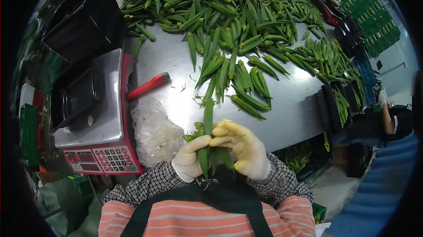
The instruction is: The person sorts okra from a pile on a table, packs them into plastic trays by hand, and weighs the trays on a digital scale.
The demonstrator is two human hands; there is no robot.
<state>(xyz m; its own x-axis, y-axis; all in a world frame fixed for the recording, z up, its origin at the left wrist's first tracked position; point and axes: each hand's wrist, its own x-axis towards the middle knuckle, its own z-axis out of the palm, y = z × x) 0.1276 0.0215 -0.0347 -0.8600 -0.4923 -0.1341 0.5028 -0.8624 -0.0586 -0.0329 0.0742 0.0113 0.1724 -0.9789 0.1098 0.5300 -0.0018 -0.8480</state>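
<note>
My left hand (pixel 191 157), in a pale glove, is closed round several green okra pods (pixel 203 157) just in front of my apron. My right hand (pixel 242 149), in a yellowish glove, touches the same pods from the other side, its fingers bent against them. One longer pod (pixel 208 115) stands up between the two hands. Beyond them a large heap of okra (pixel 220 5) covers the far part of the metal table (pixel 176 91), and loose pods (pixel 249 104) lie nearer to me.
A red scale (pixel 110 122) bears a black tray (pixel 79 98) at the left. Beside it are crumpled clear plastic (pixel 154 131) and a red-handled tool (pixel 147 87). Black trays (pixel 330 104) with okra stand at the right edge. Other people's arms (pixel 387 115) show at the right.
</note>
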